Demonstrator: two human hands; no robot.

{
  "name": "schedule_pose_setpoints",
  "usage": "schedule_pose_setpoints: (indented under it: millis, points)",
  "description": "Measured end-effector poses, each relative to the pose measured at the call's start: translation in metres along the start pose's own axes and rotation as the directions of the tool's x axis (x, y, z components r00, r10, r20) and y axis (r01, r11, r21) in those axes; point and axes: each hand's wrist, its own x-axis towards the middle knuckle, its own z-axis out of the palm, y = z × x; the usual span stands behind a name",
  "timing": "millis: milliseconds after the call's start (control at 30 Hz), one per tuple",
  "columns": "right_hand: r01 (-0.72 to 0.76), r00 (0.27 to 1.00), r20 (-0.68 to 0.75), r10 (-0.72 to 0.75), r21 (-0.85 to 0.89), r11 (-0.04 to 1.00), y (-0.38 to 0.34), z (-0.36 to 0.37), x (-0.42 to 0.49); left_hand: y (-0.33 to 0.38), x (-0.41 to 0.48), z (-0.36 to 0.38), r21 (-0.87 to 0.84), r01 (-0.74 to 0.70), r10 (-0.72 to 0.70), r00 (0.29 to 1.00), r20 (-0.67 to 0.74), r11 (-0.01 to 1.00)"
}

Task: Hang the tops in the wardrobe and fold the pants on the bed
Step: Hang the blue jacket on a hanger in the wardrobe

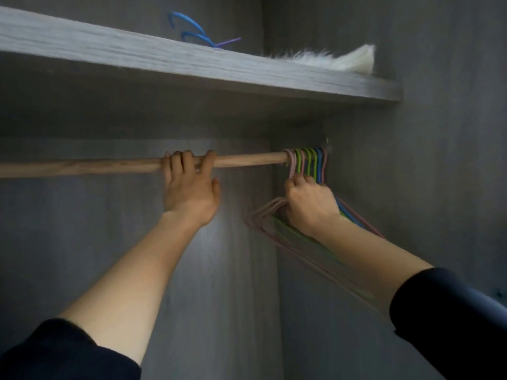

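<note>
Inside the wardrobe [439,133], no tops or pants in sight. The rod [82,167] runs across, and the left hand [192,193] is clenched over it, fingers curled on top. The right hand [310,204] grasps the necks of the hangers [307,160], bunched tight at the rod's right end, hooks just above the knuckles. The risk, I'd say: tug one free and its tangled neighbours could slip off too and clatter down.

Wardrobe interior: grey wooden shelf [192,61] above round wooden rail [82,167]; pink, green and blue wire hangers [307,160] bunched at rail's right end; on shelf, blue plastic hangers [192,31] left, white furry cloth [343,60] right.
</note>
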Motion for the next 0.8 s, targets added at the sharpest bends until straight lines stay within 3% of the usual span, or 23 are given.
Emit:
schedule_pose_setpoints:
  millis: [133,267,367,500,633,800]
  points:
    - [0.009,1.000,0.030,-0.007,-0.064,0.998,0.008,0.005,0.005,-0.004,0.001,0.006,-0.006,-0.030,0.030,0.998,-0.053,1.000]
    - [0.018,0.999,0.047,-0.017,-0.008,1.000,0.008,0.005,0.007,-0.002,0.000,0.007,-0.011,-0.031,0.030,0.997,-0.070,0.999]
    - [-0.078,0.991,0.114,0.062,0.143,0.987,0.007,0.002,0.013,-0.002,0.001,0.008,-0.002,-0.035,0.035,0.997,-0.073,0.999]
    - [-0.251,0.959,0.238,0.154,0.459,0.852,0.004,-0.005,0.023,-0.003,0.001,0.009,-0.011,-0.032,0.031,0.997,-0.070,0.999]
    - [-0.252,0.967,0.182,0.177,0.599,0.760,-0.010,-0.003,0.029,-0.002,0.001,0.006,-0.018,-0.027,0.026,0.999,-0.046,0.999]
    - [-0.247,0.965,0.238,0.111,0.677,0.693,-0.034,-0.004,0.021,-0.005,0.002,-0.003,-0.023,-0.043,0.044,0.998,0.055,0.999]
